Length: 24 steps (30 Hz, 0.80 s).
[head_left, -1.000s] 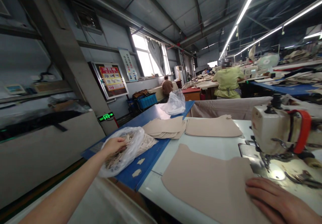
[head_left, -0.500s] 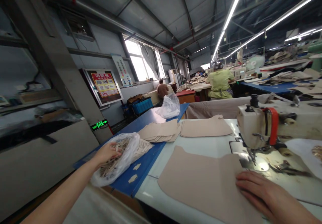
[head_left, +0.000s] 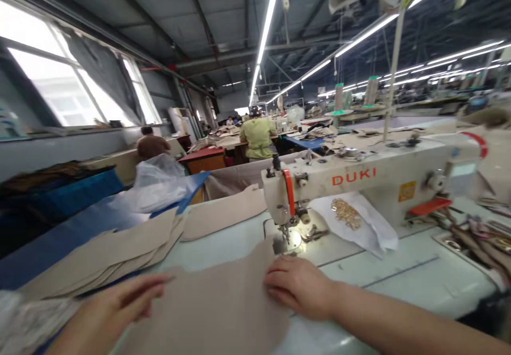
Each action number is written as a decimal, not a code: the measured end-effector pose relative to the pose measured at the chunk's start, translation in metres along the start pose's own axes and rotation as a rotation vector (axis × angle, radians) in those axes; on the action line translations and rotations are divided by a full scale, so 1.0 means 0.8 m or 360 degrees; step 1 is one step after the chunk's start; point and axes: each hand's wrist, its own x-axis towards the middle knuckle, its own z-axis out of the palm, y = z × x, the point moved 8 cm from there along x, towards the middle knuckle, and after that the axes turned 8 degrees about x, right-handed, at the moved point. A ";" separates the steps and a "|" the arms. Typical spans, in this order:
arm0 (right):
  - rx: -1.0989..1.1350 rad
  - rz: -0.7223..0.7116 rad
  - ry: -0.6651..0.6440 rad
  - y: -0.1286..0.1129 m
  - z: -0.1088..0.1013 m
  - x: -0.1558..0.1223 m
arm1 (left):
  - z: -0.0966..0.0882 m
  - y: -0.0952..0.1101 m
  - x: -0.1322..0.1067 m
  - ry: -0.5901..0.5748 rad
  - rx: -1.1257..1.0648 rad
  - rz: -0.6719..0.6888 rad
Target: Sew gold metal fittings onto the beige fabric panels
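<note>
- Out of the clear plastic bag (head_left: 35,318) has come my left hand (head_left: 115,307), now above the left part of one flat beige fabric panel (head_left: 215,307); its fingers are drawn narrow, and I cannot tell whether they pinch anything.
- One right hand (head_left: 299,286) of mine rests on that panel's right edge, just beside the needle; I cannot tell if the thumb grips it.
- One panel lies beneath my two hands on the pale green machine table (head_left: 399,280).
- One white sewing machine (head_left: 347,168) lettered DUKI stands just past my right fingers.
- One white sheet (head_left: 375,232) beside its needle holds a heap of small gold-coloured pieces (head_left: 345,214), too many to count.
- Two beige piles lie beyond: a fanned stack of panels (head_left: 104,248) to the left and a neater pile of panels (head_left: 223,214) ahead.
- Two bags: the clear one is blurred at my lower left; one crumpled white plastic bag (head_left: 159,182) sits farther off.
- One blue crate (head_left: 75,192) carries a dark brown heap.
</note>
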 end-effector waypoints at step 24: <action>-0.0804 0.1081 -0.0251 0.185 -0.156 -0.086 | 0.211 0.200 0.053 -0.0524 -0.0911 0.0257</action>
